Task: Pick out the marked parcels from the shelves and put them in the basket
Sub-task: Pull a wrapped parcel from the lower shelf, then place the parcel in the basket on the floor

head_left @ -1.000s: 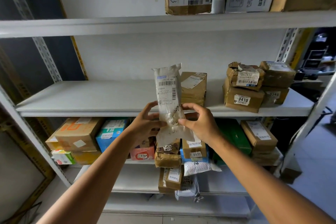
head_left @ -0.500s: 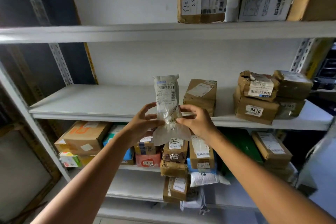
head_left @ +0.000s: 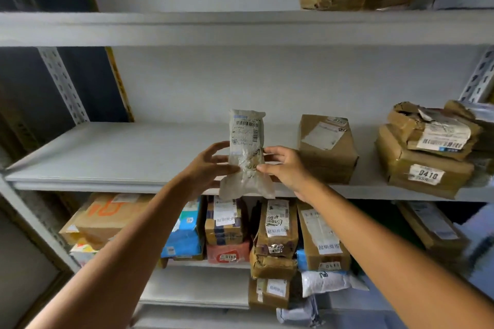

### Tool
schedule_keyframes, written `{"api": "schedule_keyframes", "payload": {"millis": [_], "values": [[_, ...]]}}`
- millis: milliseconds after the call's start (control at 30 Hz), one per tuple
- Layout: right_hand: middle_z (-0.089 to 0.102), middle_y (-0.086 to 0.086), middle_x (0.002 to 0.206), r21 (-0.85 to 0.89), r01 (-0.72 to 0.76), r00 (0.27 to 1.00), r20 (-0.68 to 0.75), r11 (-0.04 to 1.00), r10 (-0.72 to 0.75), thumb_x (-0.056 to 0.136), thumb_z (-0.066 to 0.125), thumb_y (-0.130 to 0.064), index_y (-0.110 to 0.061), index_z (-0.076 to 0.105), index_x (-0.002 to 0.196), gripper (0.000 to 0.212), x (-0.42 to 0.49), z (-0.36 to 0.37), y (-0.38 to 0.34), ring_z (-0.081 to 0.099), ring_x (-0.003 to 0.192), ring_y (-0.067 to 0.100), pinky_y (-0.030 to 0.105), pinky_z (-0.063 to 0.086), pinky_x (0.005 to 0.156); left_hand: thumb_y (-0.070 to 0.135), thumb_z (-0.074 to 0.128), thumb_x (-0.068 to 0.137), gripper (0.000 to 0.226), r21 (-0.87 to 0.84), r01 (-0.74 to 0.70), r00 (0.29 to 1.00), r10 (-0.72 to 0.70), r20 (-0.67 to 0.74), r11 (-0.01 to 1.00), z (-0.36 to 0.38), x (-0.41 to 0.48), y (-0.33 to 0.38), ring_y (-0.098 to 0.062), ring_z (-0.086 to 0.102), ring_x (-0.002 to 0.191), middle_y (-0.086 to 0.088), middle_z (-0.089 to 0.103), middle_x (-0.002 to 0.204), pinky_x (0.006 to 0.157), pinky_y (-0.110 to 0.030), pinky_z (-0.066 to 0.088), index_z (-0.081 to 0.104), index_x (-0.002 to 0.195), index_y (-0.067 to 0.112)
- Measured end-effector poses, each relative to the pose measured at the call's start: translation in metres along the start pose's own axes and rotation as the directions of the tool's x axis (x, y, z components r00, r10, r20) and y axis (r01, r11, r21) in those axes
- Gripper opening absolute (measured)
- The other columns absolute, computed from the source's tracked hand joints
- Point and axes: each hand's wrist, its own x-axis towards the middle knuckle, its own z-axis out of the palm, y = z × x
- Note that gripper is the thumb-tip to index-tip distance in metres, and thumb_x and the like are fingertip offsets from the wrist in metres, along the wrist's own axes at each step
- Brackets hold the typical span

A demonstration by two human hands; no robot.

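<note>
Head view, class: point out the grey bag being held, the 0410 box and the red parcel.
grey bag [head_left: 246,153], head view: its crinkled middle.
0410 box [head_left: 427,174], head view: its number sticker.
red parcel [head_left: 228,251], head view: its front face.

Person visible only as two arms: left forearm, right forearm, both bare from wrist to frame edge. Left hand, right hand bare. Slim wrists, long fingers.

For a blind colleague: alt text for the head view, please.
Left hand and right hand pinch a slim grey parcel upright before a metal shelf. Brown boxes sit on it at right; more parcels crowd the shelf below.
</note>
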Motion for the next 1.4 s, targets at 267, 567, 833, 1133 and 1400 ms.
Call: {"api": "schedule_keyframes", "payload": {"millis": [267, 567, 833, 1133, 1400], "values": [[0.059, 0.009, 0.132, -0.038, -0.073, 0.997, -0.007, 0.997, 0.073, 0.079, 0.079, -0.006, -0.01, 0.057, 0.133, 0.058, 0.063, 0.029, 0.014, 0.055, 0.122, 0.019, 0.034, 0.044, 0.104, -0.003, 0.072, 0.083, 0.069, 0.034, 0.065, 0.995, -0.067, 0.068, 0.997, -0.045, 0.067, -0.012, -0.028, 0.067, 0.109, -0.014, 0.063, 0.123, 0.086, -0.049, 0.058, 0.046, 0.142, 0.024], [0.062, 0.004, 0.117, -0.085, -0.114, 0.993, -0.018, 0.99, 0.113, 0.083, 0.077, -0.009, -0.009, 0.061, 0.128, 0.048, 0.095, 0.034, 0.022, 0.057, 0.096, 0.004, 0.006, 0.043, 0.067, 0.002, 0.074, 0.083, 0.067, -0.013, 0.145, 0.988, -0.144, 0.061, 0.989, -0.06, 0.101, -0.025, -0.027, 0.071, 0.097, -0.016, 0.066, 0.121, 0.074, -0.038, 0.059, 0.048, 0.142, 0.02], [0.067, 0.003, 0.113, -0.28, -0.074, 0.995, 0.037, 0.957, 0.088, 0.089, 0.072, -0.018, -0.012, 0.065, 0.122, 0.035, 0.083, 0.025, 0.018, 0.063, 0.107, 0.015, 0.026, 0.048, 0.095, 0.012, 0.071, 0.089, 0.051, 0.148, 0.164, 0.986, -0.161, -0.034, 0.975, -0.054, 0.08, -0.006, -0.02, 0.068, 0.098, -0.008, 0.067, 0.118, 0.067, -0.034, 0.057, 0.053, 0.136, 0.019], [0.06, -0.001, 0.126, -0.523, 0.052, 0.987, 0.157, 0.851, 0.037, 0.092, 0.067, -0.028, -0.016, 0.059, 0.131, 0.041, 0.009, -0.019, 0.016, 0.057, 0.115, 0.016, 0.032, 0.045, 0.099, 0.023, 0.068, 0.093, 0.045, 0.487, 0.099, 0.984, -0.013, -0.178, 0.868, -0.011, 0.005, -0.006, -0.023, 0.061, 0.103, -0.004, 0.057, 0.126, 0.084, -0.038, 0.055, 0.053, 0.135, 0.02], [0.06, 0.004, 0.132, -0.7, 0.13, 0.967, 0.245, 0.703, 0.065, 0.091, 0.068, -0.035, -0.021, 0.057, 0.133, 0.046, -0.084, -0.083, 0.048, 0.058, 0.115, 0.02, 0.031, 0.047, 0.093, 0.027, 0.068, 0.093, 0.049, 0.863, 0.119, 0.971, 0.123, -0.204, 0.491, 0.067, -0.076, -0.049, -0.024, 0.06, 0.113, -0.009, 0.059, 0.135, 0.091, -0.031, 0.049, 0.052, 0.138, 0.02]]}}
